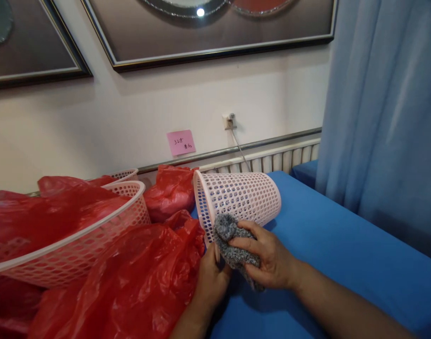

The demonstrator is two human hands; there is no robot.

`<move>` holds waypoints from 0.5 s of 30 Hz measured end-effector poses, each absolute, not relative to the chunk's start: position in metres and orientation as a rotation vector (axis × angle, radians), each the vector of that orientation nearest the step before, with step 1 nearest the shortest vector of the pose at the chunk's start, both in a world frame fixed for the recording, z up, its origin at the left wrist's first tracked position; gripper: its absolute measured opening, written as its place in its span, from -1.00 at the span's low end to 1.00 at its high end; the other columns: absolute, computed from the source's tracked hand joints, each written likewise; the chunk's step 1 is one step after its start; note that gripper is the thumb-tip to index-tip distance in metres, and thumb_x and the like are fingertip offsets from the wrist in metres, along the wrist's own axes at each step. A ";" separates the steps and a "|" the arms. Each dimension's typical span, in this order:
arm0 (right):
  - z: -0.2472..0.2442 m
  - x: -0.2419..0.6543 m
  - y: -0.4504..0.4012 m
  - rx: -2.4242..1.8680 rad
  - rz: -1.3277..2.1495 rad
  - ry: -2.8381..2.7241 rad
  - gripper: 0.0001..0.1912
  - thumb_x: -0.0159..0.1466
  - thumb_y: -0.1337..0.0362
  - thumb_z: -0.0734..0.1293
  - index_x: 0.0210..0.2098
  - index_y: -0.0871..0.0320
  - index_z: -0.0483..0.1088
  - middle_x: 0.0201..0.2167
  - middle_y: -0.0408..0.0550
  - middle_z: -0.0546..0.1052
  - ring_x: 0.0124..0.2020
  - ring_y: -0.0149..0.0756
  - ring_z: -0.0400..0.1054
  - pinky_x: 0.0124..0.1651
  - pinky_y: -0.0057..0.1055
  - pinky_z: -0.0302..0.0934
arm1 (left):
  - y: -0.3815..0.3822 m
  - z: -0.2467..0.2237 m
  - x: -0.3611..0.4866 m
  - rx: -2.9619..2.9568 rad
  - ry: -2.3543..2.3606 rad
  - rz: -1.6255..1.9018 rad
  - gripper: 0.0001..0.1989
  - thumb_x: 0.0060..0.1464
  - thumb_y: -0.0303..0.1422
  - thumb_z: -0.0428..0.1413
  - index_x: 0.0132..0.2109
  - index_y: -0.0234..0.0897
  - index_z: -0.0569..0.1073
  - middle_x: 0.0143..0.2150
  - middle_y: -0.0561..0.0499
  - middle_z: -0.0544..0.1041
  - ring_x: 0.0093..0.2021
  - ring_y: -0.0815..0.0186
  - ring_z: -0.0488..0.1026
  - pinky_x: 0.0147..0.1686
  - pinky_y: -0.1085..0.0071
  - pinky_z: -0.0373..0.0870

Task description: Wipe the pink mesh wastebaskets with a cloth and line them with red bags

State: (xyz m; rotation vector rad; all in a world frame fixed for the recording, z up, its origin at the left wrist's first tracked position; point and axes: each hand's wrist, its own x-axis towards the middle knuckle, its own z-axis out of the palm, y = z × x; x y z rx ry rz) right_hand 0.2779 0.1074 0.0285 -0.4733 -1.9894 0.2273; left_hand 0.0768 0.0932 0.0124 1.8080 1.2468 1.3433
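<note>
Clamps speckled grey cloth (232,242) in right hand (273,256), right against pink perforated basket (245,195); grips rim (210,225) with left hand (213,275), fingers partly hidden.

Bag (137,282) at 7 o'clock: thin, glossy, crinkled plastic. Central basket (250,195): smooth perforated plastic. Cloth (236,247): rough, matt, speckled textile.

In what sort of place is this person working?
Probably a clinic or treatment room, though I cannot be sure: a long blue curtain hangs beside a blue, bed-like surface, and a handwritten pink note is on the wall.
</note>
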 end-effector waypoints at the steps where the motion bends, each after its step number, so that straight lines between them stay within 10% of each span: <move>1: 0.030 0.279 0.108 -0.467 0.248 -2.029 -0.36 0.10 0.42 0.31 0.20 0.03 0.36 0.24 0.08 0.29 0.16 -0.08 0.36 0.16 -0.13 0.37 | 0.091 0.013 0.075 1.786 1.252 1.405 -0.56 -0.01 -0.36 0.28 0.07 -0.24 0.54 0.03 -0.11 0.64 -0.02 0.08 0.58 0.02 0.24 0.52; 15: 0.011 0.347 0.191 -1.412 0.270 -1.123 -0.51 0.19 0.22 0.31 0.11 0.11 0.47 0.11 0.13 0.39 0.20 0.05 0.32 0.34 0.09 0.17 | 0.087 0.019 0.078 2.038 1.333 1.396 -0.67 0.11 -0.44 0.09 0.00 -0.28 0.58 -0.09 -0.08 0.65 -0.08 0.13 0.59 -0.07 0.29 0.53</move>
